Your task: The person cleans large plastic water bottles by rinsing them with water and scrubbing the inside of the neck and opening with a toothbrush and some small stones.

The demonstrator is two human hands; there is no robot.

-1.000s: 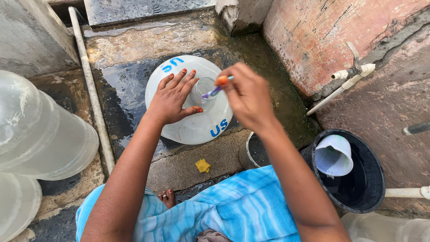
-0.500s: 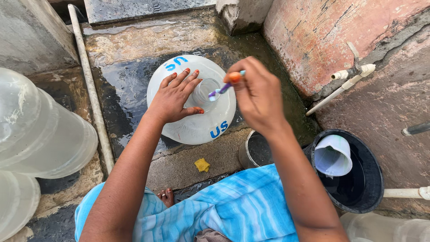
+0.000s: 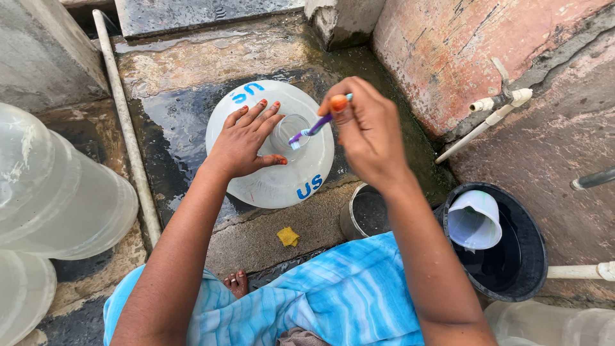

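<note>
A large clear water jug (image 3: 282, 182) with blue lettering stands upright on the wet concrete floor, seen from above. My left hand (image 3: 242, 142) rests flat on its shoulder beside the neck opening (image 3: 286, 131), fingers spread. My right hand (image 3: 364, 128) pinches a purple toothbrush (image 3: 312, 130) by its handle. The bristle end sits at the rim of the jug's neck. My knees, covered in blue striped cloth (image 3: 333, 295), are below the jug.
A black bucket (image 3: 512, 269) holding a white jug-shaped scoop (image 3: 475, 220) stands at the right. A small metal pot (image 3: 366, 214) sits by my knee. Other clear jugs (image 3: 57, 192) lie at the left. A white pipe (image 3: 128, 128) crosses the floor; a tap (image 3: 496, 102) juts from the red wall.
My right hand has shifted slightly right and up, moving the toothbrush at the jug's neck. My left hand stays on the jug.
</note>
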